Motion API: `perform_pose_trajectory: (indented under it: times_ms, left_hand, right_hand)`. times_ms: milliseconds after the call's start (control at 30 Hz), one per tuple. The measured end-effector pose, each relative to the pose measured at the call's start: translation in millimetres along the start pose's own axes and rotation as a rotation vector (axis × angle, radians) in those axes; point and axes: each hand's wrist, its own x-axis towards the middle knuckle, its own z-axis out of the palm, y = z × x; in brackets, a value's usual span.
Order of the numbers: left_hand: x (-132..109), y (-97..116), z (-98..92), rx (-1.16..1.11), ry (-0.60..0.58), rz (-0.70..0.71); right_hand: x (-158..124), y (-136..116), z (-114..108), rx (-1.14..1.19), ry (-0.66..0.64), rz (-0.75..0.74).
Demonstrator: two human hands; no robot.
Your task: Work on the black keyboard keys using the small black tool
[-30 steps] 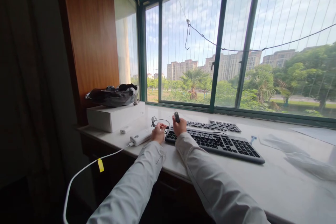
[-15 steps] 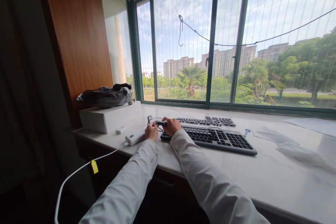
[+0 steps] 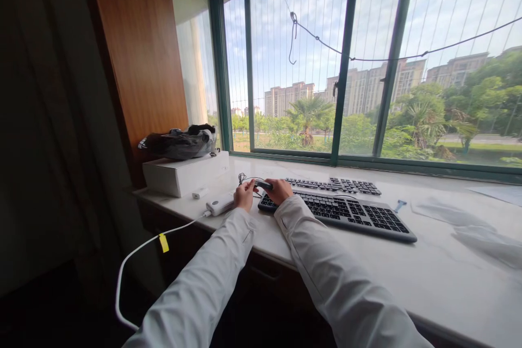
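A small dark device [image 3: 263, 185] is held just left of centre in the frame, above the near keyboard's [image 3: 338, 213] left end. It is gripped by the right hand [image 3: 279, 191]; the left hand [image 3: 244, 194] is closed beside it, on what cannot be told. The device is judged light, rigid and smooth, best pinched along its sides. A thin black cord [image 3: 243, 178] lies behind the hands; whether it joins the device is hidden. A white power bank [image 3: 220, 204] lies further left on the counter [image 3: 408, 272].

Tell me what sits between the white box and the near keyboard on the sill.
In the head view: a small white adapter, the white power bank, and both hands, left hand and right hand, on a small dark device.
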Motion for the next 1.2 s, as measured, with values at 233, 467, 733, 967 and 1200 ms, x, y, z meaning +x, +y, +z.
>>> perform_pose_trajectory:
  times_ms: [233,467,733,967,1200]
  left_hand:
    - [0,-1,-0.1,-0.017,-0.029,0.011]
    - [-1,1,2.4,-0.116,-0.075,0.016]
    - [-1,1,3.9,-0.221,-0.125,0.078]
    - [0,1,2.8,-0.196,-0.073,0.127]
    - [1,-1,2.6,-0.244,-0.100,0.153]
  right_hand:
    - [6,8,10,0.161,0.099,-0.036]
    - [14,15,18,0.417,0.172,0.000]
    - [15,20,21,0.417,0.208,-0.027]
    - [10,12,12,0.395,0.180,-0.048]
    - [10,6,8,0.164,0.160,0.010]
